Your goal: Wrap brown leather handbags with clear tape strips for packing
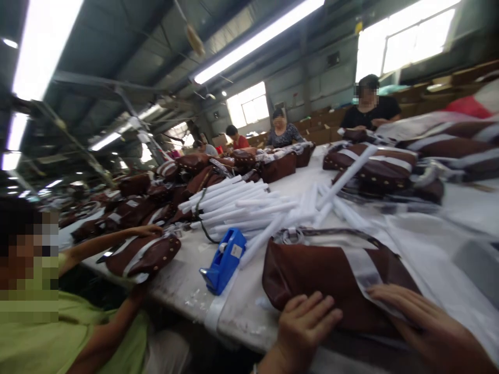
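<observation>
A brown leather bag (323,275) with a pale strip across it lies flat on the white table (187,280) in front of me. My left hand (302,324) rests on the bag's near left edge, fingers curled loosely and slightly apart, holding nothing. My right hand (424,324) lies flat on the bag's right side, fingers stretched out over the pale strip.
A blue tape dispenser (224,259) sits left of the bag. Several white rolled tubes (249,208) lie behind it. Many brown bags (374,166) are piled along the table. A person in green (78,327) at left handles another brown bag (144,254). Other people sit at the far side.
</observation>
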`<state>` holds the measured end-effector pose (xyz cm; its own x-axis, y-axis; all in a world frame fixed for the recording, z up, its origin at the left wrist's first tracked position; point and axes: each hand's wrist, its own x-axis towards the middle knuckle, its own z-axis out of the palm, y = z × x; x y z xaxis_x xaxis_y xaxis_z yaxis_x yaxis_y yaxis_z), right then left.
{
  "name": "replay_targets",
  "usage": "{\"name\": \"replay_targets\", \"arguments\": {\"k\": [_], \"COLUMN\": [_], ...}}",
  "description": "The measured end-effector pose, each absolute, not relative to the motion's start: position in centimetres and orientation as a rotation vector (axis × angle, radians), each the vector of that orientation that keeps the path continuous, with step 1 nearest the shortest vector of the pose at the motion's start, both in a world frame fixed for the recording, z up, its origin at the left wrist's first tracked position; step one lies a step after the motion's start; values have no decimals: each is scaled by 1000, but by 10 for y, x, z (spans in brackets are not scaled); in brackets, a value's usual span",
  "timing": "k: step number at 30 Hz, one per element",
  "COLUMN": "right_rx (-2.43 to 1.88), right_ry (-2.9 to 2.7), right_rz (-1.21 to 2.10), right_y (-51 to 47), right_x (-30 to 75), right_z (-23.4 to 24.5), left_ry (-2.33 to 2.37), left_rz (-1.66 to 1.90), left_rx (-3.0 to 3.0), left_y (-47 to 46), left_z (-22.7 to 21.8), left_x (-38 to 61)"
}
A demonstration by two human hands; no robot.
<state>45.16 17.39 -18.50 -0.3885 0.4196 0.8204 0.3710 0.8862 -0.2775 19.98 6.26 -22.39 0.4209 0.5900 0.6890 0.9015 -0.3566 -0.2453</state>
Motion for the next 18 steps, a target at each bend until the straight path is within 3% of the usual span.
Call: {"name": "replay_targets", "arguments": {"k": [9, 18], "right_rx": [-666, -592], "right_ry": [-2090, -2014], "right_rz": [100, 238], "right_y": [149, 144], "right_x": [449, 454], "right_z": [-178, -176], "left_ry": [-1363, -1058], "left_rz": [-692, -616], "left_rx": [-2177, -2340], "left_y": [56, 68], "left_z": [-192, -188], "left_x": [221, 238]}}
